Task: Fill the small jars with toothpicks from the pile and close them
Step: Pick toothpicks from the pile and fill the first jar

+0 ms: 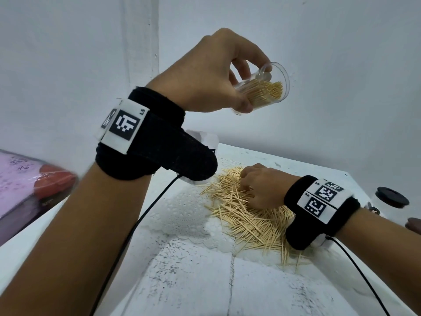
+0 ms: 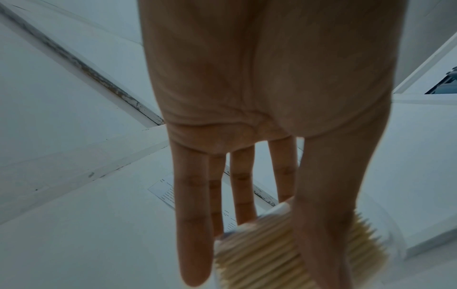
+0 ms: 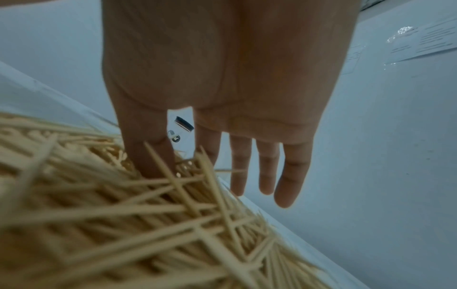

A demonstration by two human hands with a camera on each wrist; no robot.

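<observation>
My left hand (image 1: 251, 87) is raised well above the table and grips a small clear jar (image 1: 272, 94), tilted on its side with its mouth to the right. The jar is partly full of toothpicks; the left wrist view shows the jar (image 2: 272, 260) between thumb and fingers (image 2: 194, 244). Low on the table lies the loose toothpick pile (image 1: 250, 222). My right hand (image 1: 248, 190) rests on its far side, fingers fairly straight. In the right wrist view the thumb and forefinger dip into the pile (image 3: 123, 224), while the other fingers (image 3: 289, 185) hang free.
A black jar lid (image 1: 391, 197) sits at the table's right edge, seen small as the lid (image 3: 184, 123) past my fingers. A white lace mat (image 1: 182, 213) lies under the pile. A pink patterned package (image 1: 22, 183) lies off the table's left side. White walls stand close behind.
</observation>
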